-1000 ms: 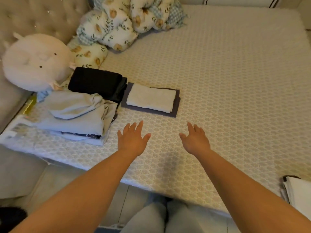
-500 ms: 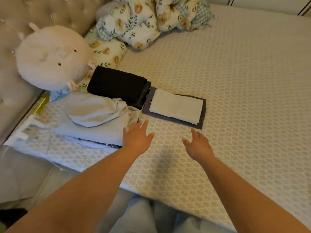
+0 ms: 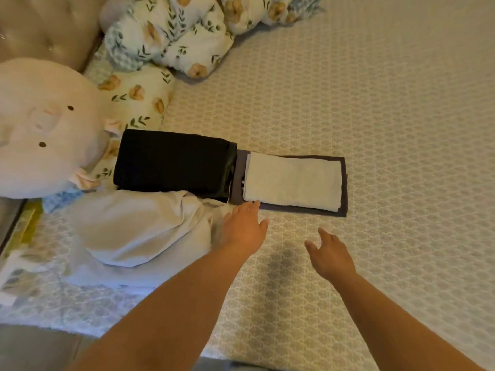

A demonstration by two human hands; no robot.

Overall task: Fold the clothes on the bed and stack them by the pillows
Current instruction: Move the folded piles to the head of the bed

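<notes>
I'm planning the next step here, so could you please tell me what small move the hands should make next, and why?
Probably slide both open hands under the white-on-grey folded pile: the left hand already touches its near corner, the right hand hovers close, and it lies apart from the pillows.

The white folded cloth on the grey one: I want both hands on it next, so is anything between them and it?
Nothing visible. The left hand already reaches the near left corner of the white folded cloth on the grey cloth. Only bare mattress separates the right hand from it.
</notes>
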